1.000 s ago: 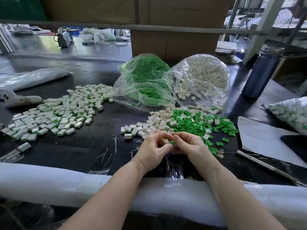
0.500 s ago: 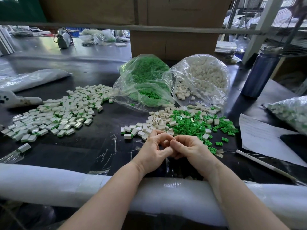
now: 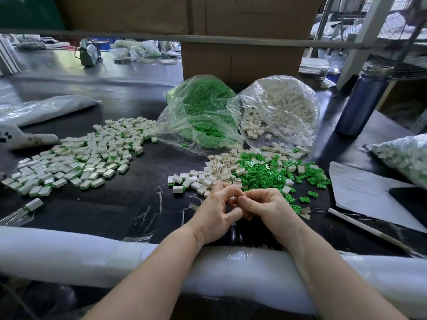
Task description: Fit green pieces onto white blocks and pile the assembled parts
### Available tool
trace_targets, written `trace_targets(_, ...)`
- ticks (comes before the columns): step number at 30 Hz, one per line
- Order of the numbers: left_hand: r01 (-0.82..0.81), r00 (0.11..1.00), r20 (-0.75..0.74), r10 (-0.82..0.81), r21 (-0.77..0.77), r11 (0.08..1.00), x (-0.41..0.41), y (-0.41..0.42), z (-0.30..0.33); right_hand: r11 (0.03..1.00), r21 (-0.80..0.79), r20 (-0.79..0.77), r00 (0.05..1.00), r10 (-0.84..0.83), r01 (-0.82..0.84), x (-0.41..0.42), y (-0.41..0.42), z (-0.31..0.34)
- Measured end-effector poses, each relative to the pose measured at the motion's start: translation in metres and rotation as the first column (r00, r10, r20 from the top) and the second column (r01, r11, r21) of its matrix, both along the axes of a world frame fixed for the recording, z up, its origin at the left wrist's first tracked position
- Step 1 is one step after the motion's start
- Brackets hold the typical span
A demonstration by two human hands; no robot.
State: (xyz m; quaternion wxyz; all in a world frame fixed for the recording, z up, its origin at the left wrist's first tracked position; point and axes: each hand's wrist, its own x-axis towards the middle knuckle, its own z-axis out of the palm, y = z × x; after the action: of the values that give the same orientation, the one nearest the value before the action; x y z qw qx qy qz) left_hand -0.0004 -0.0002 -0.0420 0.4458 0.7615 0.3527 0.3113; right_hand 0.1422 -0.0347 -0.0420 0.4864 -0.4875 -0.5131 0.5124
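Head view. The person's left hand [image 3: 216, 212] and right hand [image 3: 269, 207] meet fingertip to fingertip just above the dark table [image 3: 115, 209], near its padded front edge [image 3: 92, 255]. Both hands have their fingers curled inward around something small held between them; the piece itself is hidden by the fingers, so what each hand grips cannot be told. Just beyond the hands lie loose white blocks [image 3: 215, 172] and, touching them on the right, a scatter of loose green pieces [image 3: 265, 174]. The pile of assembled parts [image 3: 76, 158], white with green edges, spreads well apart to the left. Behind the loose stock stand two clear bags, side by side and touching: the bag of green pieces [image 3: 198, 112] and the bag of white blocks [image 3: 282, 105], both open toward the person. A blue bottle [image 3: 364, 100] stands at the far right, a sheet of paper [image 3: 360, 188] lies near the right hand, and a cardboard box [image 3: 242, 58] sits behind the bags.
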Motion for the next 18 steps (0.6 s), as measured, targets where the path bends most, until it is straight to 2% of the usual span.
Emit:
trace_targets(11,0.003,1.000,-0.031,-0.002,0.032,0.999,-0.0002,0.0012,-0.0023,1.000,-0.005,0.011,1.000,-0.018,0.018,-0.0011,-0.0016,0.0035)
trace_targets(18,0.002,1.000,0.010,-0.002,0.013,1.000,-0.0011,0.0013,-0.0021,1.000,-0.019,-0.022,1.000,0.019,-0.019,-0.0013,-0.0017,0.0040)
